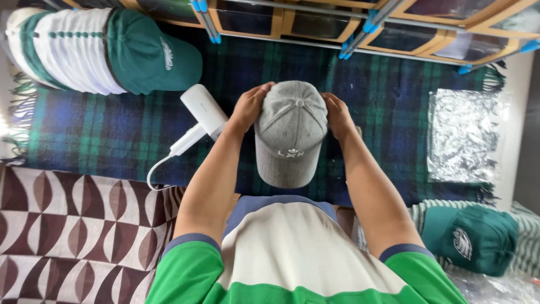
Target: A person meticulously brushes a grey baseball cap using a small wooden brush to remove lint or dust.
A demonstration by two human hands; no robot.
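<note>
We're looking straight down, and both hands are on a grey cap (291, 134) that sits in the middle of the dark blue-and-green plaid blanket (101, 135). The cap's brim points back toward us, its crown button faces up, and pale embroidery shows just above the brim.

Our left hand (251, 107) is cupped against the left side of the crown, fingers curled over the top edge, gripping the cap. Our right hand (338, 114) mirrors it on the other side, palm pressed to the crown, holding the cap too. So the cap is pinned between the two hands.

Just beside the left wrist lies a white handheld appliance (201, 115) with its white cord (156, 171) trailing toward the brown-and-cream patterned cloth (67, 225) at lower left.

Up in the far left corner we see a stack of green caps (107, 50) lying on its side, white-and-green striped along its length, with a green cap at the near end. At the right edge, clear plastic bags (462, 135) rest on the blanket, well apart from the hands. Lower right, another green cap (469, 236) lies on crinkled plastic. Along the top run wooden-framed shelves (315, 22) with grey rails and blue clips.
</note>
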